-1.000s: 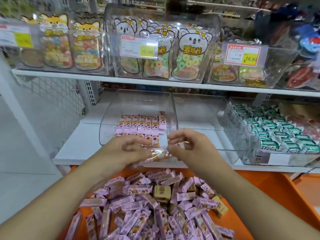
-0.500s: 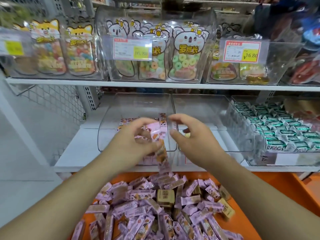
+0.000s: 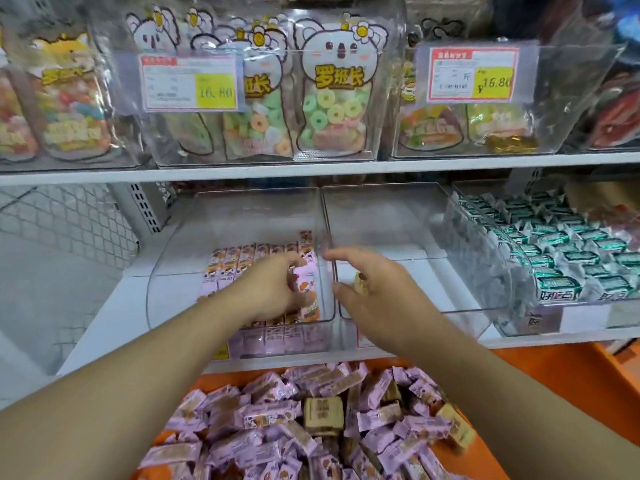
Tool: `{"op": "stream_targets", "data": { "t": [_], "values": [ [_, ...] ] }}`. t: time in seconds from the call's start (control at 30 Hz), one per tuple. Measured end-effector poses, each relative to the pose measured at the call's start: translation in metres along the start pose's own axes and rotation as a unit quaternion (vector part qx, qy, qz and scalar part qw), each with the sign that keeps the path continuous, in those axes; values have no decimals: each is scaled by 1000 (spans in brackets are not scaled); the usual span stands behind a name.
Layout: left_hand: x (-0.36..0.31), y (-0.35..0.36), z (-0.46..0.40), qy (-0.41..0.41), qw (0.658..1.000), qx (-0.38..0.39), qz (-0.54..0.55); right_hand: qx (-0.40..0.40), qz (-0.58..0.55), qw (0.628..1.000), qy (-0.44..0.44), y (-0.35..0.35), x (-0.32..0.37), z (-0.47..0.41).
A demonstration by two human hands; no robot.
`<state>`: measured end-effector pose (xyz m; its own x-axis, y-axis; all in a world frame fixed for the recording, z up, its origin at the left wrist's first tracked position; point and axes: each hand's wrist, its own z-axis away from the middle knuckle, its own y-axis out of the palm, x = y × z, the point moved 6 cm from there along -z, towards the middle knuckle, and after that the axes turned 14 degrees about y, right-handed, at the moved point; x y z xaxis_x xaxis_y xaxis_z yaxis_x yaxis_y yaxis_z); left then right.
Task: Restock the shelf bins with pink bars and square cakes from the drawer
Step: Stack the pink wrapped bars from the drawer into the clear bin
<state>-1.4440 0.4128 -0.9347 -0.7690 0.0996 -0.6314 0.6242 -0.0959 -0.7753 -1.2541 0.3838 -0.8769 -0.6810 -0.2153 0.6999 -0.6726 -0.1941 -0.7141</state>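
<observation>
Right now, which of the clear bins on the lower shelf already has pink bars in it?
The left bin, where the left hand holds a pink bar. The middle bin looks nearly empty; the right bin holds green packets.

Two bare arms and two bare hands

The left hand (image 3: 277, 289) sits near the middle of the frame, and the right hand (image 3: 374, 289) is just to its right. Each one is at the end of a long bare arm. The left arm comes in from the lower left corner, the right arm from the lower right corner. No sleeve shows on either arm. No ring, watch or band can be seen on the fingers or wrists. No glove covers either hand. The nails look short, but they are too blurry to tell more.
</observation>
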Motion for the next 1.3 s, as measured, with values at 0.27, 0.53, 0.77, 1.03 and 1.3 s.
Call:
{"op": "stream_targets", "data": {
  "t": [0.27, 0.53, 0.77, 1.03, 1.3],
  "values": [
    [15, 8, -8, 11, 993, 5, -115, -10, 6, 1000, -25, 6, 2, -3],
    [21, 12, -8, 33, 990, 24, -132, -11, 1, 1000, -21, 7, 0, -1],
    [15, 16, -10, 57, 974, 100, -193, -10, 15, 1000, -22, 7, -1, -1],
    [12, 6, -4, 44, 981, 107, -158, -1, 27, 1000, -16, 4, 2, 7],
    [-22, -16, 62, 119, 991, -48, -46, 12, 33, 999, 6, -14, 1, 38]
  ]
}}
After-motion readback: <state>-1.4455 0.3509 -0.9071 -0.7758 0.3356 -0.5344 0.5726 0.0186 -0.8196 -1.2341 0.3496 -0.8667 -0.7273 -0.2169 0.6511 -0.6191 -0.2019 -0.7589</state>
